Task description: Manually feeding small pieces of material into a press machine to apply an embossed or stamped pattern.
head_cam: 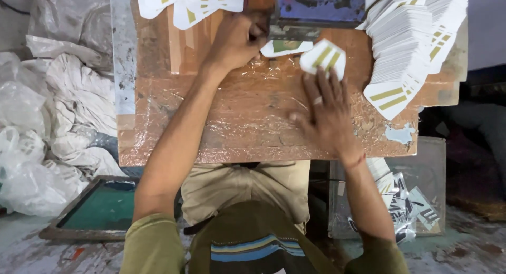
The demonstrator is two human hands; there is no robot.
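At the upper middle of the frame, a white card [323, 58] with gold stripes lay on the foil-covered worktop [237, 126], under the spread fingertips of the right hand [324, 113]. It looked thin, light and bendable, probably best slid flat or pinched by an edge. The left hand [235, 41], fingers curled shut, pressed against the dark frame [316, 13], just beside another card [284, 46].

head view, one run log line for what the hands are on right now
left hand: at metal frame edge | right hand: flat, fingertips on white striped card | card stack: right side | surface: film-covered board
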